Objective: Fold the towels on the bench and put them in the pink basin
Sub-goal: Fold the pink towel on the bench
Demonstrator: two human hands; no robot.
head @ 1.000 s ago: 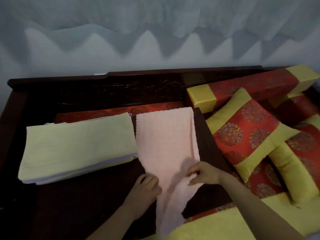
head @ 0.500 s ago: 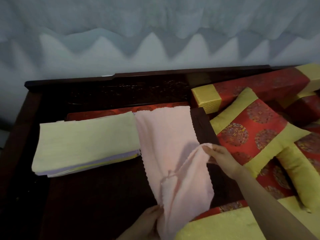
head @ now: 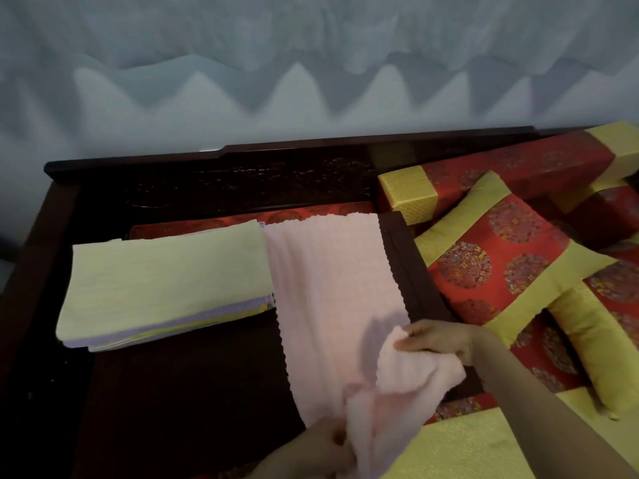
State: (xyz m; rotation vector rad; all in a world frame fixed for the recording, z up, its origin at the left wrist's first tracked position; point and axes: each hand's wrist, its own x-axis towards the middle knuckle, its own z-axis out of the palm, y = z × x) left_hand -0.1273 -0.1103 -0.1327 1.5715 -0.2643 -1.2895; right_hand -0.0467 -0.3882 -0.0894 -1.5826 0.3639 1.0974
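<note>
- Pink towel (head: 325, 281) lies lengthwise on the dark tabletop (head: 179, 392), its far end flat and its near end lifted into loose folds.
- Right hand (head: 439, 340) is closed on the near right corner of the pink towel, thumb and fingers pinching the cloth and holding it raised above the flat part.
- Left hand (head: 311, 451) grips the near left part of the pink towel at the bottom of the view, fingers curled into the bunched cloth.
- Stack of folded towels (head: 166, 288) sits on the tabletop just beside the pink towel, on its left, the edges touching; the top one is pale green, with lilac and yellow layers showing beneath.
- Red and yellow cushions (head: 501, 267) lie on the pink towel's right, with a strip of dark wood between them.
- Dark carved backrest (head: 242, 181) runs beyond the pink towel's far end.
- Pink basin is out of view.
</note>
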